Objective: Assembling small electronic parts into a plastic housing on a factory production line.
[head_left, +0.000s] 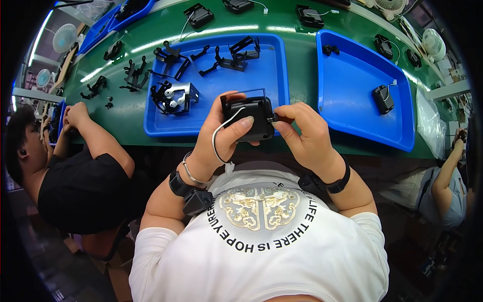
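My left hand grips a black box-shaped device, thumb across its face and fingers behind. A white cable runs from the device and hangs down over my left wrist. A thin black U-shaped bracket shows along the device's far side. At the device's right edge, my right hand pinches thumb and forefinger on a small dark part, partly hidden by the fingertips; its exact kind is unclear. Both hands are above the near edge of the bench, in front of a blue tray.
The left tray holds black metal brackets and a silver-white bracket stack. A second blue tray on the right contains a cabled black device. More brackets lie on the green bench. A co-worker sits at left.
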